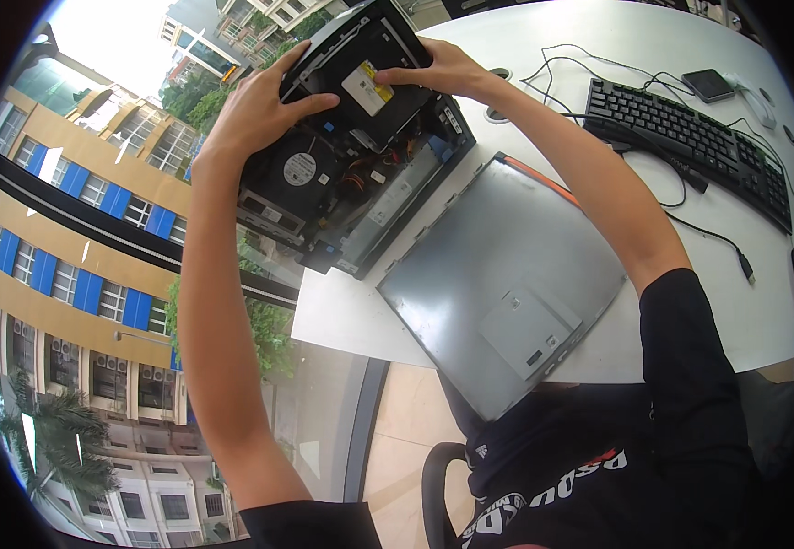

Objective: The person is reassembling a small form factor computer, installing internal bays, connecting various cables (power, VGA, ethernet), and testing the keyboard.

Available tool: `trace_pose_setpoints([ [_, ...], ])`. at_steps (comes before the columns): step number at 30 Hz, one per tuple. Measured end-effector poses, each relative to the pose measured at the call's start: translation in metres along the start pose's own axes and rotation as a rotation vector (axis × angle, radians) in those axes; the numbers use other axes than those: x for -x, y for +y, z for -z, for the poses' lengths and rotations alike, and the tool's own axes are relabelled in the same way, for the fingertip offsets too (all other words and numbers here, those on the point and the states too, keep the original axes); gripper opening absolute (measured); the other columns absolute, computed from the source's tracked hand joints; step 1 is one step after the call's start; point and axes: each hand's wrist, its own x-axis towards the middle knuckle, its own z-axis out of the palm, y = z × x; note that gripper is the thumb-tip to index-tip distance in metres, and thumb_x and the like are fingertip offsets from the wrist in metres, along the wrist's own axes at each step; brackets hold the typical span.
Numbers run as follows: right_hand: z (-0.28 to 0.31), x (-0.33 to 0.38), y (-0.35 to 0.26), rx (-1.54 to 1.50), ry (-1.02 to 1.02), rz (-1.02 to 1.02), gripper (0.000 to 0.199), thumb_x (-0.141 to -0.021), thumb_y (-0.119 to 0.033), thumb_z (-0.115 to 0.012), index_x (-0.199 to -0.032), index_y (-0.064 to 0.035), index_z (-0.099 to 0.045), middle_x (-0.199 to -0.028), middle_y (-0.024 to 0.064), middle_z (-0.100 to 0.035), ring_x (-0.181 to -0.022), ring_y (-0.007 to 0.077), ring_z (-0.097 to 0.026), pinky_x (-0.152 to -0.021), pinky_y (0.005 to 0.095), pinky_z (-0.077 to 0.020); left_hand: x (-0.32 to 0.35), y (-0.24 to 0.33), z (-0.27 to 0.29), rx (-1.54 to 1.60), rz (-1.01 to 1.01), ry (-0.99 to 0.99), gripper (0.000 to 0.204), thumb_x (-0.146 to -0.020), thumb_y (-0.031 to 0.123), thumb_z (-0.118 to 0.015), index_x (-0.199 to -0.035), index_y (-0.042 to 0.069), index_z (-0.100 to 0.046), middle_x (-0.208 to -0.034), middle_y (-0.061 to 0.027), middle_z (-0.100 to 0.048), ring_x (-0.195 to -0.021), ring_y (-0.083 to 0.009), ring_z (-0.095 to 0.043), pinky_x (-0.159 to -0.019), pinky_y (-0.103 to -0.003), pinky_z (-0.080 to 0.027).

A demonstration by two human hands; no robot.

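An opened black desktop computer case lies on its side at the far left part of the white table. Inside it show a round fan, several coloured wires and a metal bracket. Above its far end a black drive cage with a white and yellow label is tilted up. My left hand grips the cage's left side, thumb across its face. On the opposite side, my right hand holds it, thumb beside the label. Whether the cage is still joined to the case is hidden.
The grey metal side panel lies nearer me, its corner past the table's edge. To the right are a black keyboard, a dark phone-like device and loose cables. A window borders the left.
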Motion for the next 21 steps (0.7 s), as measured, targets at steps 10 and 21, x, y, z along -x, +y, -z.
trace_pose_setpoints([
  [10, 0.004, 0.001, -0.006, -0.055, -0.032, -0.165, 0.108, -0.064, -0.084, -0.078, -0.131, -0.0001, -0.064, -0.111, 0.0150, -0.071, -0.105, 0.0234, -0.068, -0.090, 0.0314, -0.0513, -0.009, 0.009, -0.007, 0.010, 0.194, 0.028, 0.090, -0.083, 0.073, -0.067, -0.150, 0.013, -0.056, -0.133, -0.0226, -0.067, -0.126, -0.0356, -0.064, -0.109, -0.043, -0.046],
  [21, 0.003, -0.012, 0.016, -0.002, -0.067, -0.228, 0.137, -0.061, -0.082, -0.081, -0.152, 0.0107, -0.037, -0.145, 0.0301, -0.053, -0.136, 0.0362, -0.054, -0.115, 0.0406, -0.0414, -0.019, 0.023, -0.004, 0.012, 0.292, -0.064, 0.093, -0.083, 0.072, -0.068, -0.150, 0.010, -0.053, -0.135, -0.0255, -0.065, -0.125, -0.0342, -0.064, -0.107, -0.042, -0.047],
])
